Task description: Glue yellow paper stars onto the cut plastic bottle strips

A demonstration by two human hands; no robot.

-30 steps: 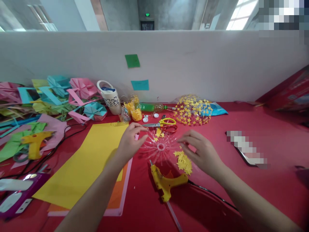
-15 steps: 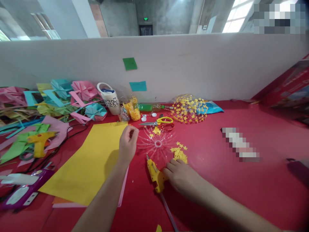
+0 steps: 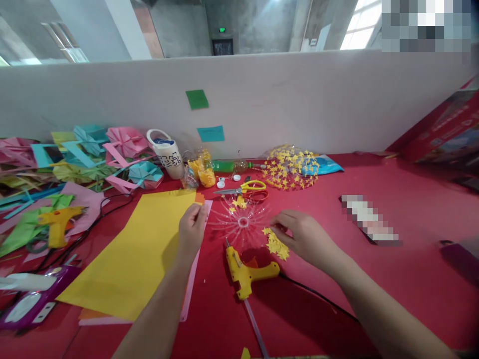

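Note:
My left hand [image 3: 192, 230] is closed in a pinch above the right edge of the yellow paper sheets [image 3: 149, 244]; whatever its fingertips hold is too small to make out. My right hand [image 3: 301, 232] has its fingers bent together by a heap of yellow paper stars [image 3: 277, 245], and I cannot make out anything between them. Between the hands lies a clear plastic piece cut into spreading strips around a ring [image 3: 243, 222], with a few stars at its far side. A yellow hot glue gun [image 3: 243, 274] lies on its side nearer to me, a glue stick poking from its back.
Behind the strips lie scissors [image 3: 239, 189], white caps [image 3: 221, 184], a green bottle [image 3: 224, 166] and a star-covered clear piece [image 3: 290, 168]. Folded paper shapes [image 3: 127, 142], a tumbler [image 3: 166, 157] and another glue gun [image 3: 58, 224] are left. A blurred-out flat object [image 3: 368, 219] lies right.
My right hand has left the glue gun's handle and moved up and right to the star heap, uncovering the handle and cord. My left hand stays pinched and has shifted slightly down.

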